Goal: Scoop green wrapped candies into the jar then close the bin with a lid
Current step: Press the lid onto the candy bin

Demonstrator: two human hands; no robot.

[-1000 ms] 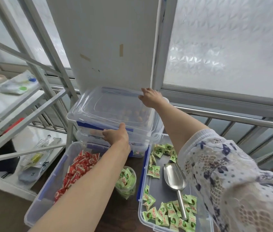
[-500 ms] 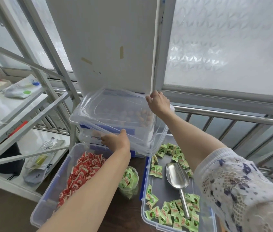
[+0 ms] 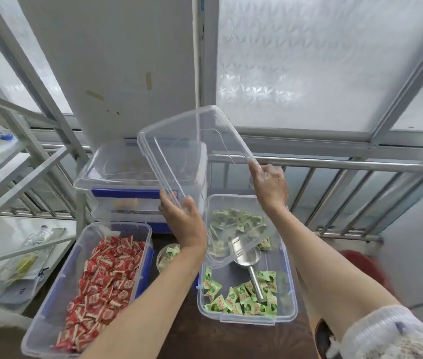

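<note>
**Clear lid up in both hands, tilted over the green candy bin**

Two-handed grip, clamped on the lid point(image 3: 192, 154): left hand point(image 3: 183, 224) pinching the near-left rim, right hand point(image 3: 270, 186) on the right edge. Looks thin, light and bendy, probably a bit slick, so best held by the rims, not the flat middle. Hanging tilted, far end high, low corner dipping over the bin point(image 3: 292, 301) just below. Not seated yet.

Inside the bin: green candies point(image 3: 241, 299) and a metal scoop point(image 3: 248, 257). Scoop looks low enough to fit under the lid, hard to say for sure. Jar point(image 3: 167, 255) with green candies on the surface between this bin and the red candy bin point(image 3: 75, 257). Stacked bins point(image 3: 117, 193) behind.
</note>
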